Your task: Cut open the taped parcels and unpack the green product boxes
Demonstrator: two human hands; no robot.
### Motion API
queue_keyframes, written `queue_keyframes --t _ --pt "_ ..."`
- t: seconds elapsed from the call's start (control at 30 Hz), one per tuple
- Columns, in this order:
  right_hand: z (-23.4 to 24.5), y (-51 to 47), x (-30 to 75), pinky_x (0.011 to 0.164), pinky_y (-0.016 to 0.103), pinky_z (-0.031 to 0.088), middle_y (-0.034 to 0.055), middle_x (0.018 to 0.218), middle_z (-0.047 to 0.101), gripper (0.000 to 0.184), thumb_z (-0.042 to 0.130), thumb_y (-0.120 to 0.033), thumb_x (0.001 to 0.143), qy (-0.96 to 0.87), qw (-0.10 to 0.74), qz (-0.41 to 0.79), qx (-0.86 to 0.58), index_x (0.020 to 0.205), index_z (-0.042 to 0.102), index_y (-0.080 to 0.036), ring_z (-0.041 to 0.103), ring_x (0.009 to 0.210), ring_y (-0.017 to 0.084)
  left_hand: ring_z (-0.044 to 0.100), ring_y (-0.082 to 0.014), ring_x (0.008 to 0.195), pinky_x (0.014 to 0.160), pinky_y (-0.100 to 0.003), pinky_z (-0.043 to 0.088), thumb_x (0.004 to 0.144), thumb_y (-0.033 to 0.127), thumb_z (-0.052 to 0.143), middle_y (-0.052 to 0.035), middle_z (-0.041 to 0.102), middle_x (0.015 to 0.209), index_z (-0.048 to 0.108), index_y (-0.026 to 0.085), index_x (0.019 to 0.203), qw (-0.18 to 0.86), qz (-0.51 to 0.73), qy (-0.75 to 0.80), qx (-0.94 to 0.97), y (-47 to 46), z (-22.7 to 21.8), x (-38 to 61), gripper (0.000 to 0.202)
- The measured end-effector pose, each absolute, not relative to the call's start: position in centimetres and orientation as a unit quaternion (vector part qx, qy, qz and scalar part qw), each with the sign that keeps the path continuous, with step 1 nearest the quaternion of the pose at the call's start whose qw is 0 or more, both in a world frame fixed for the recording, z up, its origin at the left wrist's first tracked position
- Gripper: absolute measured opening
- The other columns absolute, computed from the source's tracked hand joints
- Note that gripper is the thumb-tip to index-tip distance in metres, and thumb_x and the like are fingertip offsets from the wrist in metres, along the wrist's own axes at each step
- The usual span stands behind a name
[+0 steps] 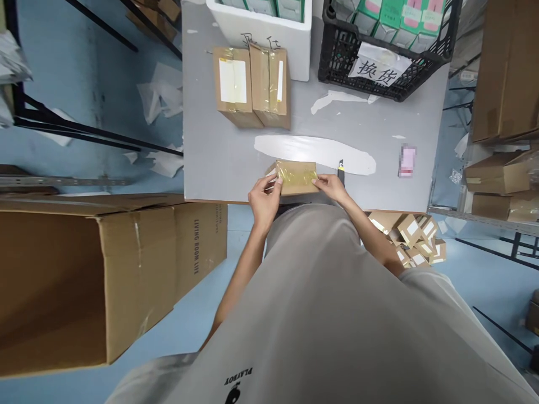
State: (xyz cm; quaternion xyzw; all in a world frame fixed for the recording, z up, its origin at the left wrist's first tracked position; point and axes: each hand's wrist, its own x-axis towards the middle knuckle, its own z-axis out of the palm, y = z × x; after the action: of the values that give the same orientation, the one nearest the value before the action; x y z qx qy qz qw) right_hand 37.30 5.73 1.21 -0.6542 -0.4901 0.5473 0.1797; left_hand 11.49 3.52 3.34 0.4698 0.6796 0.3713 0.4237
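A small brown cardboard box (297, 177) wrapped in shiny clear tape lies at the near edge of the grey table (219, 151). My left hand (264, 197) grips its left end with fingers curled round it. My right hand (332, 186) pinches its right end. A dark utility knife (341, 171) lies on the table just beyond my right hand. A long white strip (315, 151) of backing paper lies behind the box.
Two taped cardboard boxes (251, 85) stand farther back, before a white foam bin (269, 28). A black crate (383, 45) with a paper label holds green and pink packs. A big open carton (84, 275) sits on the floor at left; several small boxes (410, 238) are piled at right.
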Motion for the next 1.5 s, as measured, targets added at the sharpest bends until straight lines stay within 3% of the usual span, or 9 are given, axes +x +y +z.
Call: queue_keyframes --t 0.17,0.3,0.47,0.57,0.7,0.93,1.13,1.3,1.5 --pt "3.3 4.9 38.1 0.108 0.043 0.063 0.0102 0.113 0.089 0.033 0.086 -0.053 0.104 -0.515 0.165 0.445 -0.714 0.112 0.092 -0.021 0.084 0.111 0.034 0.087 -0.0321 0.117 0.105 -0.043 0.072 0.097 0.048 0.093 -0.0162 0.088 0.133 0.085 0.015 0.129 0.503 0.363 0.679 0.392 4.0 0.2 11.6 0.047" --pt "2.7 4.7 38.6 0.113 0.046 0.064 0.0109 0.113 0.090 0.044 0.094 -0.060 0.098 -0.497 0.185 0.470 -0.706 0.118 0.093 -0.022 0.086 0.112 0.035 0.087 -0.0313 0.116 0.103 -0.042 0.072 0.093 0.055 0.096 -0.0167 0.088 0.133 0.084 0.016 0.128 0.511 0.367 0.677 0.382 3.7 -1.4 11.5 0.053" --pt "-0.2 5.1 39.5 0.106 0.039 0.068 0.0103 0.117 0.091 0.048 0.079 -0.066 0.109 -0.394 0.263 0.593 -0.652 0.113 0.090 -0.020 0.086 0.111 0.027 0.085 -0.0323 0.128 0.114 -0.045 0.070 0.090 0.057 0.098 -0.0177 0.088 0.137 0.084 0.017 0.128 0.500 0.405 0.677 0.358 3.8 -2.4 9.2 0.057" --pt "-2.2 5.4 39.3 0.103 0.036 0.069 0.0085 0.108 0.090 0.038 0.086 -0.056 0.107 -0.344 0.219 0.617 -0.673 0.098 0.086 -0.018 0.086 0.106 0.025 0.082 -0.0336 0.137 0.121 -0.047 0.067 0.088 0.052 0.101 -0.0196 0.086 0.141 0.081 0.017 0.131 0.485 0.417 0.690 0.339 4.3 -2.8 7.0 0.059" --pt "-3.8 5.4 38.1 0.097 0.030 0.069 0.0085 0.107 0.089 0.027 0.095 -0.040 0.101 -0.301 0.158 0.673 -0.657 0.091 0.084 -0.018 0.085 0.103 0.022 0.080 -0.0331 0.137 0.120 -0.048 0.067 0.093 0.044 0.095 -0.0200 0.081 0.149 0.081 0.018 0.139 0.402 0.386 0.736 0.383 4.5 -1.3 4.7 0.055" --pt "-4.6 5.4 36.7 0.104 0.032 0.069 0.0086 0.114 0.090 0.017 0.092 -0.033 0.102 -0.293 0.189 0.694 -0.630 0.100 0.085 -0.018 0.086 0.106 0.021 0.081 -0.0317 0.131 0.123 -0.046 0.063 0.110 0.049 0.079 -0.0124 0.084 0.137 0.088 0.022 0.133 0.320 0.301 0.684 0.582 2.9 5.1 7.1 0.037" --pt "-3.6 5.2 38.8 0.121 0.047 0.066 0.0145 0.135 0.090 0.035 0.082 -0.040 0.107 -0.394 0.257 0.569 -0.674 0.131 0.087 -0.015 0.084 0.129 0.032 0.085 -0.0289 0.117 0.112 -0.043 0.068 0.107 0.038 0.079 -0.0122 0.084 0.144 0.089 0.020 0.133 0.367 0.286 0.701 0.540 4.1 3.3 8.4 0.034" --pt "-3.0 4.9 41.0 0.121 0.053 0.065 0.0177 0.138 0.087 0.042 0.079 -0.045 0.106 -0.479 0.222 0.462 -0.713 0.136 0.088 -0.016 0.085 0.121 0.036 0.085 -0.0284 0.109 0.103 -0.040 0.069 0.092 0.021 0.081 -0.0162 0.087 0.142 0.085 0.013 0.138 0.484 0.261 0.721 0.420 5.3 -1.4 9.2 0.047" --pt "-3.4 5.7 41.5 0.106 0.045 0.070 0.0164 0.135 0.088 0.054 0.075 -0.067 0.105 -0.373 0.255 0.521 -0.724 0.125 0.085 -0.018 0.083 0.118 0.031 0.083 -0.0327 0.122 0.109 -0.041 0.064 0.094 0.040 0.082 -0.0216 0.084 0.146 0.084 0.010 0.136 0.486 0.223 0.739 0.409 6.5 -4.0 9.8 0.051"
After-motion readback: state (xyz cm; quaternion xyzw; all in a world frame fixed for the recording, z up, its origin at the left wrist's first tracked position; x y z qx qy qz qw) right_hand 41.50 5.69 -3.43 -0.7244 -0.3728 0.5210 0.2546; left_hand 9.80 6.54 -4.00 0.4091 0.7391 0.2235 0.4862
